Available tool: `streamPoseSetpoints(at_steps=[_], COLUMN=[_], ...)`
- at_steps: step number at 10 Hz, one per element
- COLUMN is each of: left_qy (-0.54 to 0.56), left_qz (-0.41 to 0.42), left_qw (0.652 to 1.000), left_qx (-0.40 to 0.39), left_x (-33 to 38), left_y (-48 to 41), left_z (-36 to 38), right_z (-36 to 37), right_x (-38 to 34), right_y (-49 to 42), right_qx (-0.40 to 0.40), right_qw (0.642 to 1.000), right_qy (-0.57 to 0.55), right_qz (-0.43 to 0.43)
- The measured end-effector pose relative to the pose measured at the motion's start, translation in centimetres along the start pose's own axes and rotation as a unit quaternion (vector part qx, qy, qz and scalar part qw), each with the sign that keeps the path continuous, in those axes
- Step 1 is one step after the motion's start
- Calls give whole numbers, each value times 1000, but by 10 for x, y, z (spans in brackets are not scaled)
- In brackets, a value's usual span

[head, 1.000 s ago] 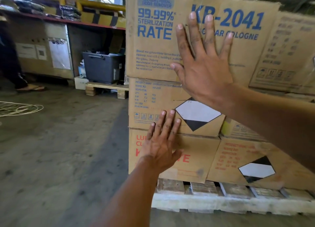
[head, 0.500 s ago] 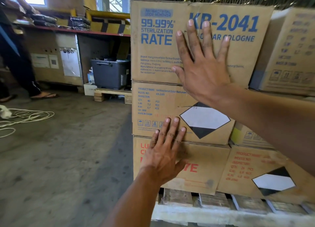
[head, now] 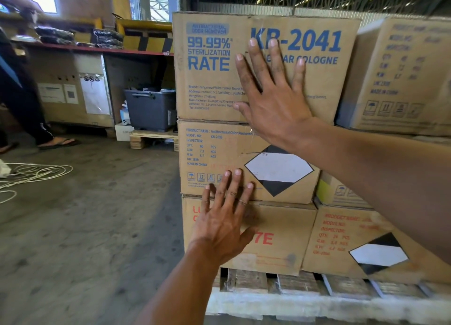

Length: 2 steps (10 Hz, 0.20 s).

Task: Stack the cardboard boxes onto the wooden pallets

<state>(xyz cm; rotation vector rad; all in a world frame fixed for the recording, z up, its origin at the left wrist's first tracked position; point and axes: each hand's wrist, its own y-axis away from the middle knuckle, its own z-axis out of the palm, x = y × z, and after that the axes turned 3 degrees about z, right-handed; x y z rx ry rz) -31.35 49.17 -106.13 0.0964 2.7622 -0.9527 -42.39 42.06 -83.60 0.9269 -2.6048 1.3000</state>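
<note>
A wooden pallet (head: pixel 292 298) lies on the concrete floor (head: pixel 85 227) and carries a three-high column of cardboard boxes at its left front corner. The top box (head: pixel 214 85), printed in blue with "KB-2041" and "99.99% STERILIZATION RATE", sits on the middle box (head: pixel 210 154), which bears a black-and-white diamond label, and that one rests on the bottom box (head: pixel 280 227) with red lettering. Just right of the bottom box a second red-printed box (head: pixel 341 239) stands on the same pallet, and another box (head: pixel 402 76) sits higher up at the right, beside the top one. The right hand (head: pixel 275 100) lies flat against the front face of the top box, its fingers (head: pixel 256 61) spread wide and pointing up over the blue print, gripping nothing. The left hand (head: pixel 222 222) presses flat lower down, palm on the bottom box and its open fingers (head: pixel 234 190) reaching across the seam onto the middle box, also holding nothing. Further back on the left, a grey plastic bin (head: pixel 151 110) stands on a small pallet (head: pixel 153 139) under a shelf (head: pixel 97 48), and a white coiled cable (head: pixel 31 176) lies on the floor near another person's legs (head: pixel 26 105).
</note>
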Motion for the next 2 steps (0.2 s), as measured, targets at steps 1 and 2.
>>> streamPoseSetpoints(at_steps=[1, 2], left_qy=[-11, -8], left_qz=[2, -6], left_qw=[1000, 1000], left_qx=[22, 17], left_x=[-6, -6], left_y=[21, 59], left_z=[2, -4], right_z=[-6, -11], right_x=[-2, -11], right_y=[9, 24], right_qx=[-21, -38], right_qw=[1000, 999], right_qy=[-16, -31], right_qz=[2, -9])
